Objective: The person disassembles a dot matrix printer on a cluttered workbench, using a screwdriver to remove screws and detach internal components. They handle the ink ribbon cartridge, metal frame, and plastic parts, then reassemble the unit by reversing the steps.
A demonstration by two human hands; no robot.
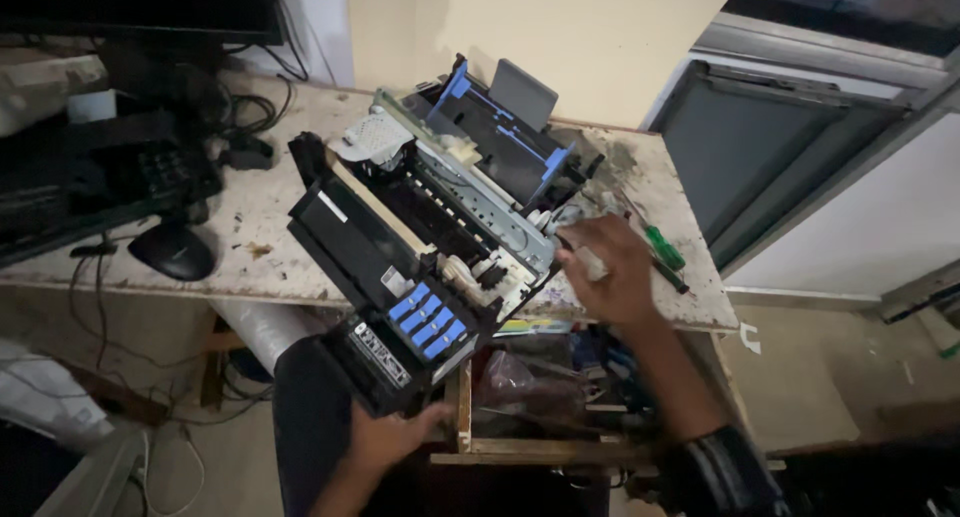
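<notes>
An opened black printer [440, 217] with blue buttons and blue paper guides lies on a stained white table [250, 217], its front end jutting past the table's near edge. My left hand [390, 435] grips that overhanging front corner from below. At the printer's right side, my right hand [612, 270] is closed around a small pale part, which I cannot make out clearly. Just right of this hand, a green-handled screwdriver [664, 247] lies on the table.
A black mouse [172, 249], a black keyboard [90, 182] and tangled cables sit at the table's left. An open wooden drawer [540, 397] full of clutter is below the table edge. A grey panel [745, 147] leans at the right.
</notes>
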